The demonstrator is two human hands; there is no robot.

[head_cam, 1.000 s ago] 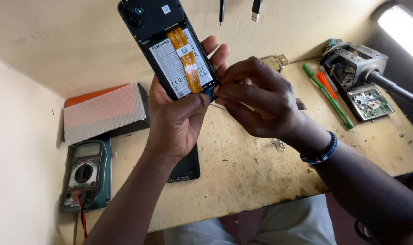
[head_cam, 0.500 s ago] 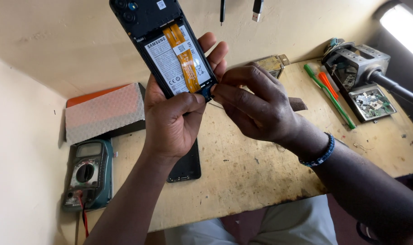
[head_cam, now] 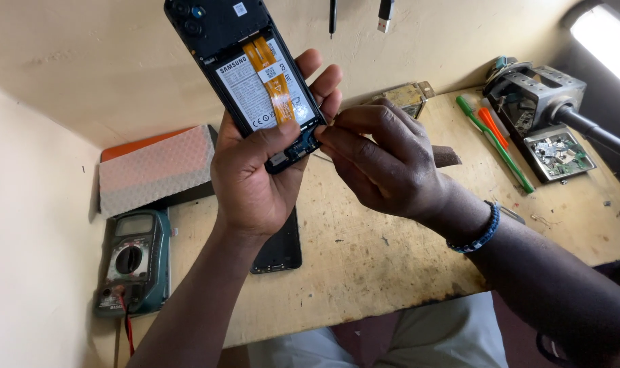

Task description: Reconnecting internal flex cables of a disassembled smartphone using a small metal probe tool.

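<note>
a white rectangular printed label (head_cam: 255, 95) covers the opened phone's battery, crossed by an orange ribbon. the green multimeter's small grey screen (head_cam: 133, 225) lies bottom left.

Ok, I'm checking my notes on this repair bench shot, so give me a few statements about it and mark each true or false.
1. The left hand holds an opened phone with its back cover off. True.
2. The right hand lies flat on the workbench. False: it is raised, with its fingertips pinched at the phone's lower edge.
3. A multimeter lies at the left of the bench. True.
4. An orange ribbon cable runs over the battery in the phone. True.
5. The green-handled tool is in the right hand. False: it lies on the bench to the right, near a metal vise.
6. The right wrist is bare. False: it wears a blue bracelet.
</note>
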